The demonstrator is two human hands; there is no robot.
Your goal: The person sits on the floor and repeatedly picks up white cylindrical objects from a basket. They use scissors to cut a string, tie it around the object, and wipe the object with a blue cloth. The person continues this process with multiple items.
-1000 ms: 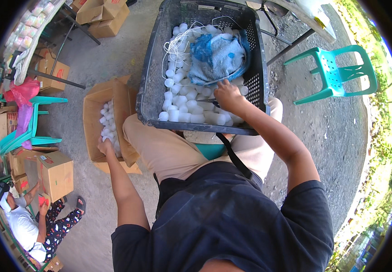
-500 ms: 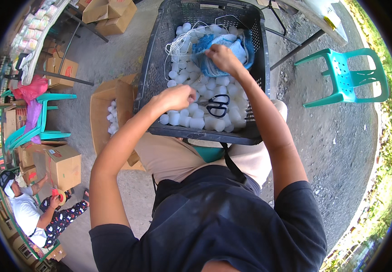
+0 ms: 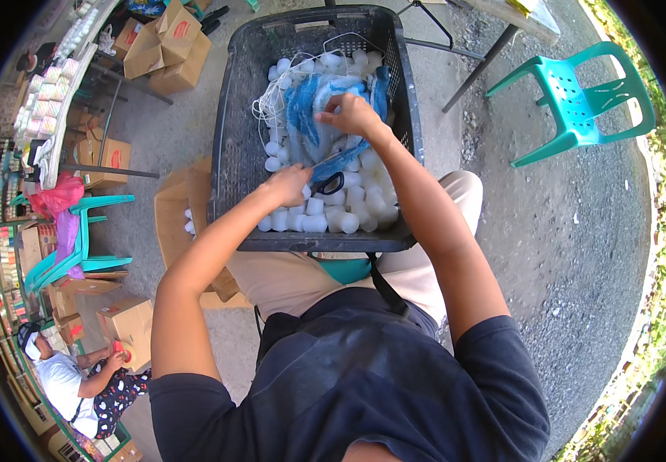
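A black plastic crate (image 3: 314, 245) in front of me holds many white plastic cylinder-shaped pieces (image 3: 315, 222). Blue and white netting (image 3: 300, 115) lies bunched on top of them. One strip of it stretches toward my left hand (image 3: 288, 186), whose fingers are closed on its end low in the crate. Over the bunched part, my right hand (image 3: 351, 115) has thumb and fingers pinched together; what is between them is too small to make out. Dark-handled scissors (image 3: 331, 183) lie on the pieces, partly covered by the netting. White cord (image 3: 270, 102) loops along the crate's left side.
An open carton (image 3: 173, 202) stands left of the crate, with white pieces inside. Green plastic chairs are at right (image 3: 579, 100) and left (image 3: 79, 239). Tables stand at the upper left and upper right. A co-worker (image 3: 71, 385) sits lower left by a carton (image 3: 129, 327), holding a tape roll.
A strip of the netting now reaches down to my left hand and covers part of the scissors. My view has shifted slightly. The co-worker's hands have come together at the carton.
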